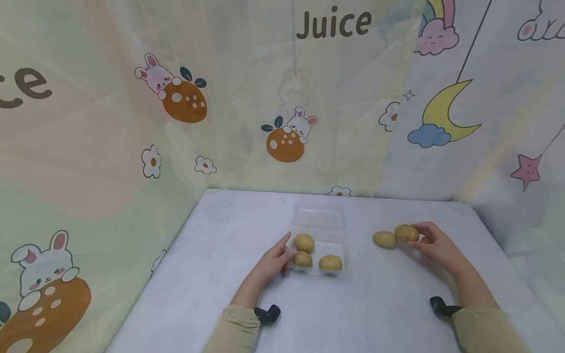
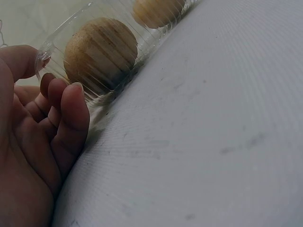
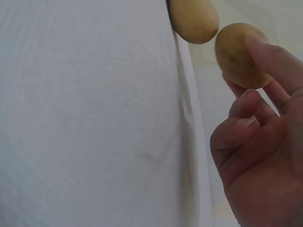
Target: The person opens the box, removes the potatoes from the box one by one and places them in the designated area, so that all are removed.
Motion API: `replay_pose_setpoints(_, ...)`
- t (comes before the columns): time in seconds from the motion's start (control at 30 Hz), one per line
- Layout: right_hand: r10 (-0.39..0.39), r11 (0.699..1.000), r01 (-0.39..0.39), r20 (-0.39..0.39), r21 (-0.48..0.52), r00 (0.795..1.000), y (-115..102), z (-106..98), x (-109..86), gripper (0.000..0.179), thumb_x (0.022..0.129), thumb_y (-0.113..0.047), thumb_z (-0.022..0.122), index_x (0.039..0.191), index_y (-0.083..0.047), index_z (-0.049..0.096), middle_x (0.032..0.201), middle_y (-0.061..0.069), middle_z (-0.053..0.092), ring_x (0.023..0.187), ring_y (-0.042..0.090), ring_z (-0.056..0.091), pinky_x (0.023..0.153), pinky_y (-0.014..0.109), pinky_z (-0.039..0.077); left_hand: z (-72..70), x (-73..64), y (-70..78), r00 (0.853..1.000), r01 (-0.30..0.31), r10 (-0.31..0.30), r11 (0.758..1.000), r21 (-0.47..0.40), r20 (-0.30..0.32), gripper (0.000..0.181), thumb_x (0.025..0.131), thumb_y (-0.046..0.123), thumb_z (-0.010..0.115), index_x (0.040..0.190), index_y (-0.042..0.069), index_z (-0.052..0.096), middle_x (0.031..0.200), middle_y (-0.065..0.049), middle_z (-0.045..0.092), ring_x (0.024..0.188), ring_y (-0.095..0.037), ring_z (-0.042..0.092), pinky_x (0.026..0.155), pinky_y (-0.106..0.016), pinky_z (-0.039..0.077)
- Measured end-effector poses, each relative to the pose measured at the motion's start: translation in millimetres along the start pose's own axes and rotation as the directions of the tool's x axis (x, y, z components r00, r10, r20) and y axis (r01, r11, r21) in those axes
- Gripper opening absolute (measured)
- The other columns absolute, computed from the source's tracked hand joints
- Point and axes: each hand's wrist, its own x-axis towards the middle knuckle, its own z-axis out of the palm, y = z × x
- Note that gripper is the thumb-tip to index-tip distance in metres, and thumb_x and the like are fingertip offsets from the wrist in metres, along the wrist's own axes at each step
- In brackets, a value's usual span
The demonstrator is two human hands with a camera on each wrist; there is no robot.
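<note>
A clear plastic clamshell box point(image 1: 346, 264) lies with its lid point(image 1: 319, 216) folded back. Inside are two potatoes at the left, one point(image 1: 304, 243) behind the other point(image 1: 302, 259), and a third potato point(image 1: 330, 263) at the right. My left hand point(image 1: 274, 260) holds the box's left edge, index finger pointing forward; in the left wrist view the thumb is at the plastic rim point(image 2: 45, 54), other fingers curled beside the wall. My right hand point(image 1: 434, 245) pinches a potato point(image 3: 239, 54) between thumb and fingers. Just left of it sits another potato point(image 1: 385, 239) on the table.
The table point(image 1: 198, 294) has a white cloth, with a printed fabric wall point(image 1: 238, 98) behind and at both sides. Black straps with dark devices point(image 1: 267, 314) sit on both wrists, by the beige sleeves point(image 1: 236, 326).
</note>
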Motion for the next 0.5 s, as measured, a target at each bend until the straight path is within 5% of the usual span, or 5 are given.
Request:
replay_pose_setpoints(0.27, 0.050, 0.999, -0.049, 0.035, -0.018, 0.998, 10.7, 1.3, -1.9, 0.080, 0.089, -0.050, 0.069, 0.145, -0.005, 0.036, 0.147, 0.022, 0.042, 0.091, 0.009, 0.052, 0.068, 0.023, 0.050, 0.1, -0.9, 1.6, 1.000, -0.008, 0.008, 1.000, 0.001, -0.001, 0.064, 0.101, 0.029, 0.057, 0.157, 0.028, 0.027, 0.079, -0.003, 0.055, 0.061, -0.017, 0.056, 0.060, -0.034, 0.055)
replay_pose_setpoints(0.5, 0.048, 0.997, -0.051, 0.060, 0.062, 0.997, 16.8, 3.0, -2.2, 0.076, 0.091, -0.041, 0.070, 0.146, -0.003, 0.034, 0.149, 0.029, 0.038, 0.068, 0.012, 0.051, 0.058, 0.026, 0.046, 0.0, -0.8, 2.1, 1.000, -0.011, 0.011, 1.000, 0.005, 0.002, 0.064, 0.101, 0.029, 0.056, 0.157, 0.027, 0.027, 0.077, -0.003, 0.056, 0.061, -0.018, 0.056, 0.061, -0.034, 0.054)
